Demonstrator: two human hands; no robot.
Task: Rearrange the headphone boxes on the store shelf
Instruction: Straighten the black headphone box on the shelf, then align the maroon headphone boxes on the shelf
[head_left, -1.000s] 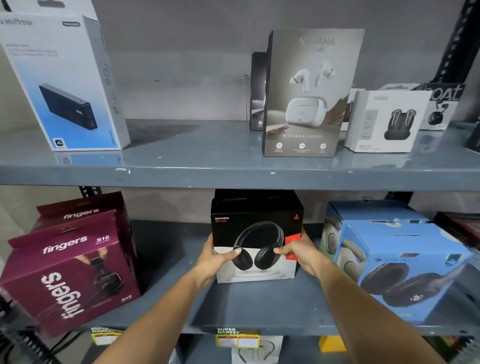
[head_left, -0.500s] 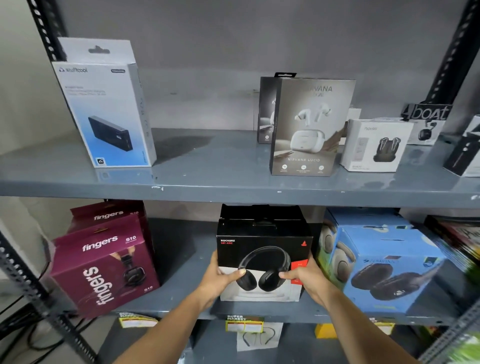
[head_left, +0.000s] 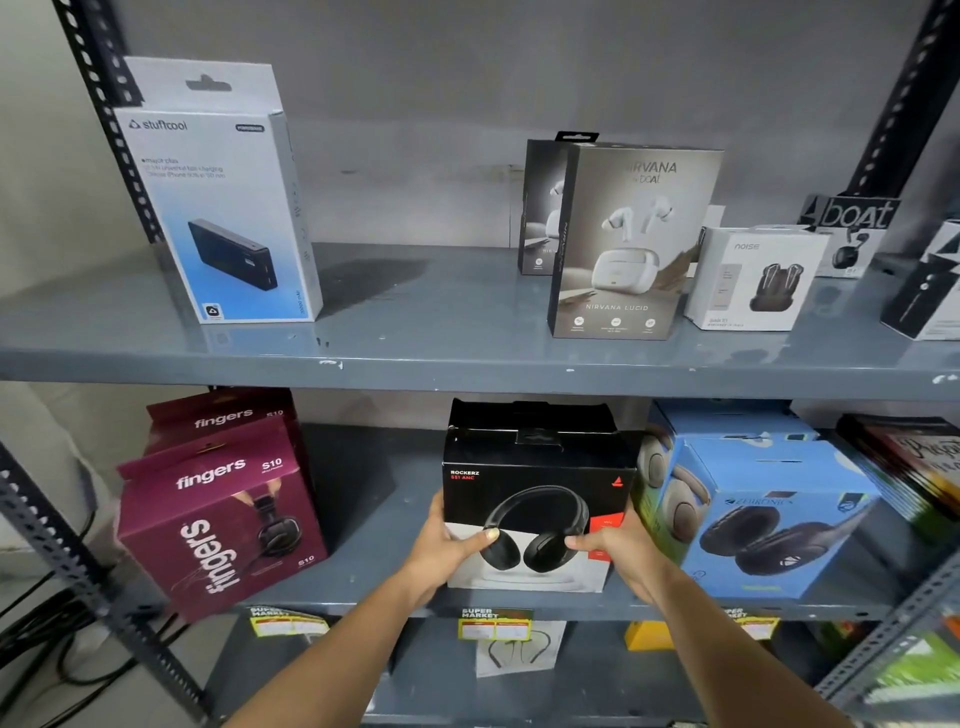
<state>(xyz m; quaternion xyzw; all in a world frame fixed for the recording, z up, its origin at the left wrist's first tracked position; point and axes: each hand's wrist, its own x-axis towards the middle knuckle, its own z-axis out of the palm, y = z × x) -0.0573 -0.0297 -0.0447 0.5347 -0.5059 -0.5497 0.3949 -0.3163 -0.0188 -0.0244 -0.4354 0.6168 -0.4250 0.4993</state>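
A black Rockerz headphone box stands at the front middle of the lower grey shelf. My left hand grips its left side, thumb on the front face. My right hand grips its right side. Two maroon Fingers headphone boxes sit one behind the other at the left, tilted. Two blue Zebronics headphone boxes sit close on the right, the nearer one almost touching my right hand.
On the upper shelf stand a Stuffcool power bank box, Nirvana earbud boxes, a white Noise box and boat boxes. Books lie far right. Price labels hang on the lower shelf's edge.
The view has pulled back and tilted up a little, showing more of the upper shelf. Both hands keep the same hold on the black box, which stays at the shelf's front.
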